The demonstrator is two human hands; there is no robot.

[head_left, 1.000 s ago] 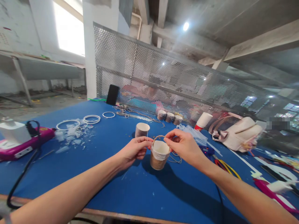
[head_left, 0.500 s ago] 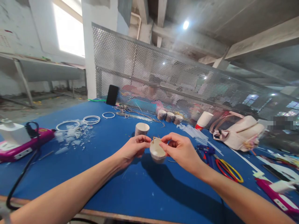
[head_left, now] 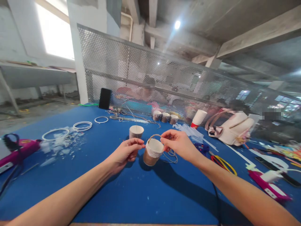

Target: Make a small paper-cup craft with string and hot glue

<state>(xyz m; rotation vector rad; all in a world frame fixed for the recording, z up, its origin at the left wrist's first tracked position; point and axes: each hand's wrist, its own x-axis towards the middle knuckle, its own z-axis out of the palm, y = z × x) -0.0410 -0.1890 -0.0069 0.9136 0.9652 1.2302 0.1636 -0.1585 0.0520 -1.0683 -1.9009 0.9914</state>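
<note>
Between my hands is a small paper cup (head_left: 150, 160) with a brown wrapped side and a white lacy band round its rim, tilted slightly. A loop of brown twine (head_left: 154, 135) arches over its mouth. My right hand (head_left: 177, 142) pinches the twine at the right side of the rim. At the left of the rim my left hand (head_left: 127, 153) is closed in a pinch; a thin strand shows by its fingertips, but what they grip is hidden. Just behind stands a second cup (head_left: 136, 131). Loose grey cord (head_left: 171, 157) lies beyond the right fingers.
White rings (head_left: 82, 126) and clear scraps (head_left: 62, 144) lie left. Three small cups (head_left: 165, 117), a cup stack (head_left: 199, 117) and a pink bag (head_left: 231, 127) stand along the mesh screen (head_left: 131, 62). A blue glue gun (head_left: 202, 149), pliers (head_left: 224, 164) and a power strip (head_left: 268, 188) are right.
The cup between my hands has turned more upright, showing its brown side and lacy rim. The twine loop now stands above its mouth. The view has shifted slightly right.
</note>
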